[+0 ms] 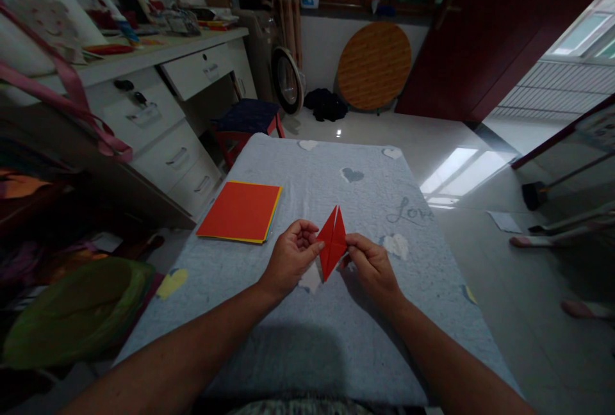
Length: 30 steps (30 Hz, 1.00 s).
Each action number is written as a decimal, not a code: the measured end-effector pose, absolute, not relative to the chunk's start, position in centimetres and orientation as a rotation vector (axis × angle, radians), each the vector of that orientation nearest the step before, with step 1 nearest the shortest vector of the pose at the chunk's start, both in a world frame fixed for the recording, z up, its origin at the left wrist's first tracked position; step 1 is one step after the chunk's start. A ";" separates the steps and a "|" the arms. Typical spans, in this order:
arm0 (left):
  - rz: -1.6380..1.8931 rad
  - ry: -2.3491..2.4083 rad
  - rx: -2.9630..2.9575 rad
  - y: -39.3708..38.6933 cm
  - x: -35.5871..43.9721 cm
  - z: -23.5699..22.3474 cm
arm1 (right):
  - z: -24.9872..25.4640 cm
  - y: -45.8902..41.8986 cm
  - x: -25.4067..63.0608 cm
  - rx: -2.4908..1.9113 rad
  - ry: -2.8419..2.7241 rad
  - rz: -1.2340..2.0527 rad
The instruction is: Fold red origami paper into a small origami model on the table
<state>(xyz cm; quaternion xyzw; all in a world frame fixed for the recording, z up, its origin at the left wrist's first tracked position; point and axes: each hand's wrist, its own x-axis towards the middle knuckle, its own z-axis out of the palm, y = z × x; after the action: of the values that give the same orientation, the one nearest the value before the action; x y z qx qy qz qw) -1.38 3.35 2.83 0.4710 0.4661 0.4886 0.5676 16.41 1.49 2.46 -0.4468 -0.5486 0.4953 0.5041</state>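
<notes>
A red folded paper, shaped like a narrow diamond with a split upper point, is held up just over the cloth-covered table. My left hand pinches its left corner between thumb and fingers. At the right corner, my right hand grips the paper with thumb and forefinger. The paper's lower point aims toward me. To the left of my left hand lies a stack of square coloured paper, red on top with yellow showing at its edges.
A pale blue cloth with hearts covers the table. White drawers and a dark-topped stool stand at the left. A green-covered bin is near the lower left. Another person's feet show at the right.
</notes>
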 end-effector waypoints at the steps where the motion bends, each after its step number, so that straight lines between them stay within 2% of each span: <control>1: 1.147 1.099 1.115 3.3 -1.4 2.8 | 2.6 1.5 16.4 -1.084 -1.352 1.180; 9: 1.051 1.022 1.142 3.1 -1.3 3.0 | 3.0 1.4 16.2 -1.164 -1.541 0.922; 14: 0.953 0.816 1.132 2.5 -1.3 3.8 | 2.5 1.4 16.0 -1.223 -1.522 0.807; 19: 0.927 0.840 1.165 2.2 -1.1 3.8 | 1.9 1.4 15.8 -1.272 -1.491 0.725; 30: 0.984 0.836 0.953 3.0 -0.9 3.2 | 2.8 1.3 16.0 -1.136 -1.481 1.082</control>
<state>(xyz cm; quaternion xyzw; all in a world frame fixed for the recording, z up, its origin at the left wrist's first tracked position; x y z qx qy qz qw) -0.85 2.98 3.21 0.4270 0.3745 0.4409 0.6951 15.98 1.33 2.77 -0.4642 -0.6051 0.4418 0.4724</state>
